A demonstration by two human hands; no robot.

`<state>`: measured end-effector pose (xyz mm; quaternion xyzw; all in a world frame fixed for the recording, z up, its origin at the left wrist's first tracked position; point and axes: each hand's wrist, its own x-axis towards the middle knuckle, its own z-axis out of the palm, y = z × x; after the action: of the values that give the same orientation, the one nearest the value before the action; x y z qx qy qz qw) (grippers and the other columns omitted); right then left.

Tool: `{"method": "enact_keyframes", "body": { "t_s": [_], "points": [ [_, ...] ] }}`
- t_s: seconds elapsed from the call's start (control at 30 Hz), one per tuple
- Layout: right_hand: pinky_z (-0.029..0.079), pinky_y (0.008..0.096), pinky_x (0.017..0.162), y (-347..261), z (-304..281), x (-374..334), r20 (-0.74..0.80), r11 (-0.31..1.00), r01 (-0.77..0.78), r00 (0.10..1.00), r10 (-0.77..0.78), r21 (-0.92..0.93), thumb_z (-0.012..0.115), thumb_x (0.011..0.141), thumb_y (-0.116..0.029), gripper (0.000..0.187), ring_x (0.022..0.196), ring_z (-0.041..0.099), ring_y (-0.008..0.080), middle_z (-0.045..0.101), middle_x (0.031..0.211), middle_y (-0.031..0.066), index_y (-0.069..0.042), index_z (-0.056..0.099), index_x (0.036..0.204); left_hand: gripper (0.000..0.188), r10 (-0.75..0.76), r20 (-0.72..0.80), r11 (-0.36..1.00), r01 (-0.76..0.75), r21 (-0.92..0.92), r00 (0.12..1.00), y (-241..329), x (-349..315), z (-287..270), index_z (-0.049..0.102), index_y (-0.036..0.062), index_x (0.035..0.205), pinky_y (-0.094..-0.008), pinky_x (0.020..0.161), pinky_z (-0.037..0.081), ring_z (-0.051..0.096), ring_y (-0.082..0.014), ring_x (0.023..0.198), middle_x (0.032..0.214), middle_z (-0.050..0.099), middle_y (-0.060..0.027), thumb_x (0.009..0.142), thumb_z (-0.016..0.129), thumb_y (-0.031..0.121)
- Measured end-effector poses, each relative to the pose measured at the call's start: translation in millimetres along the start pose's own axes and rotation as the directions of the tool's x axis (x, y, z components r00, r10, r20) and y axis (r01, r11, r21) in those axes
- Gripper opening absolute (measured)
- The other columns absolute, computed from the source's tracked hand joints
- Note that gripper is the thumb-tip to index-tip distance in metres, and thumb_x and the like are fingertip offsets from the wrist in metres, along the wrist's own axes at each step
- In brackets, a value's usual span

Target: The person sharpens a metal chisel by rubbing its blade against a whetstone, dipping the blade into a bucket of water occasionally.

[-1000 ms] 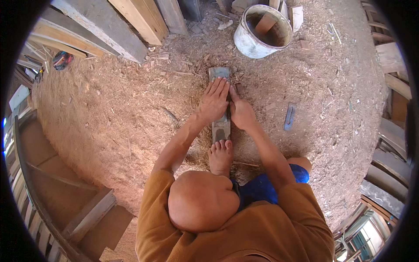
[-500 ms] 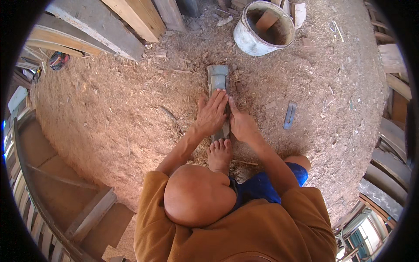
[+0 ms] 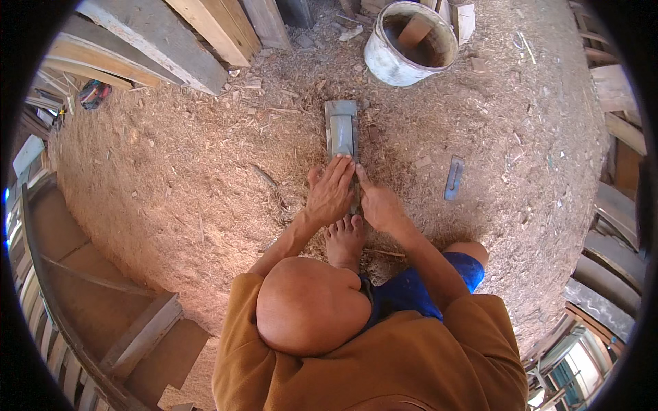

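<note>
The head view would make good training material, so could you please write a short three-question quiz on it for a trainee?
1. True or false: the whitish bucket holds a brown block.
2. Multiple choice: which of the person's hands is nearer the slotted metal plate: a) left, b) right?
3. Fill in the gap: a bare ____ is at the near end of the long block.

Key: 1. True. 2. b, the right hand. 3. Foot.

Floor [image 3: 507,260] | wood shavings [image 3: 171,164] | white bucket [image 3: 394,66] | narrow block [image 3: 340,107] | slotted plate [image 3: 452,188]
</note>
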<state>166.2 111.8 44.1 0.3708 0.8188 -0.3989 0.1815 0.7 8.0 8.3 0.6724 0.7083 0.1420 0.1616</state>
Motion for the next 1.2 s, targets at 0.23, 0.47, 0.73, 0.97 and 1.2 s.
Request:
{"method": "enact_keyframes", "body": {
  "t_s": [0.23, 0.47, 0.73, 0.97, 1.2],
  "points": [
    [0.055, 0.0574, 0.084, 7.0, 9.0, -8.5, 0.005, 0.998, 0.058, 0.998, -0.059, 0.024, 0.054, 0.100, -0.016, 0.077, 0.089, 0.070, 0.0503, 0.071, 0.098, 0.0322, -0.014, 0.020, 0.169, 0.074, 0.019, -0.010, 0.998, -0.019, -0.056, 1.000, 5.2, -14.5, -2.4, 0.046, -0.0024, 0.151, -0.0587, 0.113, 0.027, 0.039, -0.0367, 0.151, 0.159, 0.045, -0.0194, 0.087, 0.074, 0.022],
    [0.054, 0.0580, 0.083, 8.5, 14.5, -15.2, 0.028, 0.995, 0.076, 0.997, -0.078, 0.060, 0.055, 0.099, -0.016, 0.075, 0.089, 0.069, 0.0504, 0.071, 0.095, 0.0328, -0.011, 0.025, 0.167, 0.072, 0.000, -0.038, 0.991, -0.005, -0.131, 0.999, 10.3, -27.8, -2.5, 0.049, -0.0021, 0.149, -0.0572, 0.114, 0.031, 0.042, -0.0384, 0.149, 0.156, 0.047, -0.0191, 0.086, 0.076, 0.019],
    [0.054, 0.0580, 0.080, -19.6, -3.1, -39.4, -0.017, 0.989, 0.072, 0.997, -0.070, 0.128, 0.059, 0.098, -0.020, 0.070, 0.087, 0.069, 0.0517, 0.071, 0.096, 0.0327, -0.008, 0.035, 0.162, 0.072, -0.391, -0.200, 0.910, 0.344, -0.233, 0.898, 20.7, -36.1, -44.6, 0.052, -0.0017, 0.144, -0.0519, 0.105, 0.039, 0.057, -0.0332, 0.124, 0.135, 0.060, -0.0190, 0.085, 0.083, 0.027],
    [0.055, 0.0575, 0.079, -18.0, 11.1, -48.3, -0.406, 0.906, 0.371, 0.874, -0.266, 0.205, 0.064, 0.096, -0.023, 0.058, 0.089, 0.068, 0.0523, 0.070, 0.098, 0.0314, -0.005, 0.046, 0.149, 0.051, -0.595, 0.221, -0.158, 0.157, -0.975, 0.773, -5.5, -12.8, -25.2, 0.056, -0.0022, 0.138, -0.0287, 0.068, 0.056, 0.068, -0.0144, 0.084, 0.100, 0.070, -0.0073, 0.100, 0.076, 0.024],
    [0.055, 0.0560, 0.084, -15.4, -1.8, -63.9, -0.409, 0.937, 0.291, 0.892, -0.192, 0.194, 0.065, 0.096, -0.025, 0.055, 0.097, 0.068, 0.0518, 0.069, 0.106, 0.0326, 0.001, 0.050, 0.142, 0.026, -0.437, 0.353, -0.413, 0.164, -0.896, 0.827, -5.0, -0.2, -32.3, 0.073, 0.0054, 0.104, -0.0307, 0.062, 0.057, 0.071, -0.0150, 0.067, 0.082, 0.075, -0.0042, 0.104, 0.069, 0.031]
  ]
}}
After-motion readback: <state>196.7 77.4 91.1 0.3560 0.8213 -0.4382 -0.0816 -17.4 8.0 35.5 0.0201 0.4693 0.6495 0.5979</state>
